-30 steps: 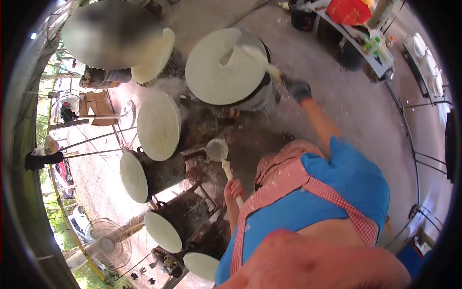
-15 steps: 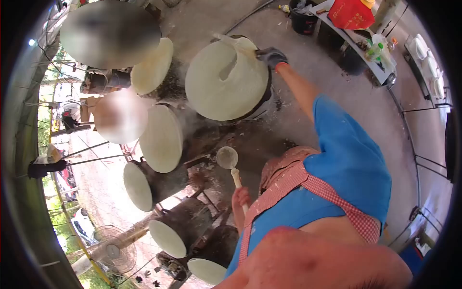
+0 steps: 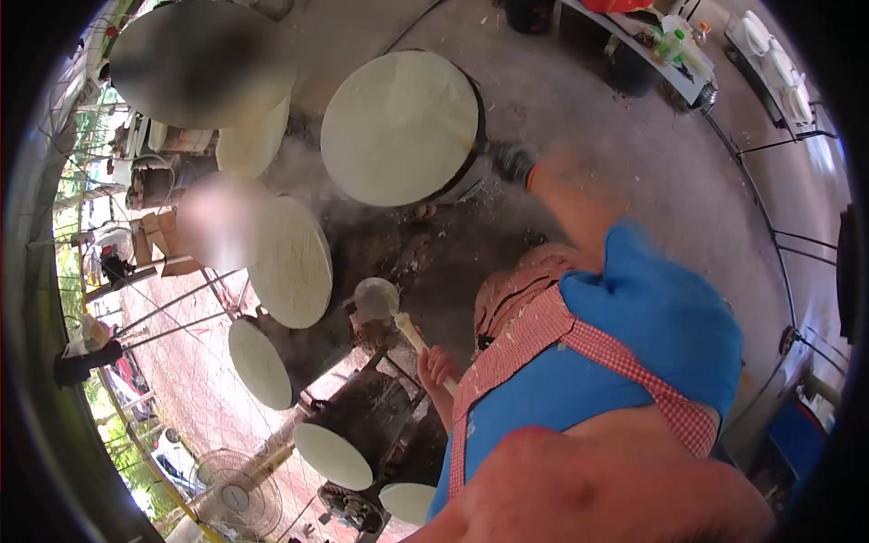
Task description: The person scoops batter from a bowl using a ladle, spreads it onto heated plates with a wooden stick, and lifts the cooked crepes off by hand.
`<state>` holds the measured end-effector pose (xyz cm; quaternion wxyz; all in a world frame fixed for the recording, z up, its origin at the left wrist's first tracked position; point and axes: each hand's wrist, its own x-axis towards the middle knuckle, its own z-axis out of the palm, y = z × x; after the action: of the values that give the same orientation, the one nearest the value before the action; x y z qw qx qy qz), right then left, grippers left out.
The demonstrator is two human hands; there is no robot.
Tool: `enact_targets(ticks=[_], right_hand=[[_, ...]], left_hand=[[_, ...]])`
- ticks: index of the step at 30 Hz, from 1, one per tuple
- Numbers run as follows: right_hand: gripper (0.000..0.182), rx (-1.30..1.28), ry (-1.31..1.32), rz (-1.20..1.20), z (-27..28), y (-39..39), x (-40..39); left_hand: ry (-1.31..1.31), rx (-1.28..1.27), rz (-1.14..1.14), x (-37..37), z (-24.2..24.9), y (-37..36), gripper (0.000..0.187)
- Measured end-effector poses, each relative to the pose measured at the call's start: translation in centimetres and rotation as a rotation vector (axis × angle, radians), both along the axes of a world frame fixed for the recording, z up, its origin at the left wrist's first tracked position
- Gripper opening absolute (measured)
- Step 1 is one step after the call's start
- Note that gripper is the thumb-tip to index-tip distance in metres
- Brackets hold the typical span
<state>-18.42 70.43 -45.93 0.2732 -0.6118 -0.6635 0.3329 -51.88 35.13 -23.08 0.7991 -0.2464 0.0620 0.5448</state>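
Observation:
My bare left hand is closed round the handle of a ladle, whose round bowl points away from me over the dark floor. At the right edge of a large round griddle is my right hand in a dark glove, smeared by motion. Its fingers look curled, but I cannot tell what is in them. A smooth, pale, batter-like layer covers the griddle top. Closer to my left hand stands another pale-coated griddle. I wear a red checked apron over a blue shirt.
More pale-topped round griddles stand in a row on the left. A standing fan is at lower left. A table with bottles and a red bag lies at the upper right, beside a dark bucket.
My right hand has moved from the griddle's upper right rim down to its right side. The pale tool and the gap in the batter no longer show. The ladle has shifted left and slightly down.

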Motion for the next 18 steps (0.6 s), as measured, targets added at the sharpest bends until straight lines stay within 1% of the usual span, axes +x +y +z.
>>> enact_targets(ticks=[1, 2, 3, 4, 5, 6, 7, 8, 10, 11, 12, 13, 14, 15, 16, 17, 18], right_hand=[[0.038, -0.082, 0.027, -0.118, -6.1, -0.1, -2.6], [0.035, -0.232, 0.209, -0.116, 0.6, -2.1, -1.8], [0.033, -0.388, 0.39, -0.14, 9.2, -4.4, -1.1], [0.03, -0.541, 0.544, -0.185, 18.4, -6.8, -0.5], [0.03, -0.522, 0.56, -0.176, 17.5, -5.0, 0.2], [0.031, -0.461, 0.521, -0.254, 15.7, -2.3, 2.1], [0.033, -0.403, 0.484, -0.336, 14.8, 0.6, 3.3], [0.033, -0.385, 0.498, -0.333, 15.2, 3.4, 3.5], [0.039, -0.182, -0.118, -0.408, 17.1, 7.2, 3.6], [0.04, -0.213, -0.099, -0.254, 18.9, 6.9, 2.4], [0.04, -0.22, -0.094, -0.242, 19.6, 5.8, 2.0], [0.04, 0.006, -0.316, 0.003, 20.0, 4.5, 1.6], [0.04, 0.238, -0.53, 0.261, 20.5, 3.6, 1.5], [0.04, 0.239, -0.532, 0.293, 20.9, 3.3, 2.2], [0.04, 0.151, -0.485, 0.328, 21.2, 3.3, 3.5], [0.04, 0.063, -0.436, 0.361, 21.2, 3.1, 4.2], [0.04, 0.07, -0.438, 0.386, 20.5, 2.8, 4.6]], left_hand=[[-0.007, 0.007, -0.006, 0.1, -0.5, 0.5, 0.021], [-0.061, -0.037, 0.013, -0.1, -1.0, 0.8, 0.019], [-0.112, -0.075, 0.034, -0.4, -1.2, 1.4, 0.024], [-0.102, -0.06, 0.034, -0.5, -0.8, 1.6, 0.024], [-0.106, -0.088, 0.031, -0.4, -0.2, 1.6, 0.026], [-0.111, -0.11, 0.027, -0.3, 0.3, 2.0, 0.03], [-0.097, -0.085, 0.022, -0.4, 0.6, 2.2, 0.03], [-0.085, -0.097, 0.043, -0.5, 0.8, 2.0, 0.03], [-0.075, -0.113, 0.071, -0.5, 0.0, 2.9, 0.029], [-0.078, -0.105, 0.036, -1.2, -0.8, 3.1, 0.028], [-0.079, -0.098, 0.006, -1.6, -0.9, 3.3, 0.028], [-0.031, -0.111, -0.035, -2.2, -1.2, 4.0, 0.021], [0.012, -0.127, -0.07, -2.3, -0.9, 5.2, 0.019], [0.015, -0.11, -0.064, -2.3, -0.7, 6.2, 0.016], [0.018, -0.087, -0.058, -2.3, -0.6, 7.6, 0.021], [0.061, -0.122, -0.049, -1.8, 0.5, 9.3, 0.024], [0.104, -0.155, -0.044, -1.5, 1.7, 11.2, 0.027]])
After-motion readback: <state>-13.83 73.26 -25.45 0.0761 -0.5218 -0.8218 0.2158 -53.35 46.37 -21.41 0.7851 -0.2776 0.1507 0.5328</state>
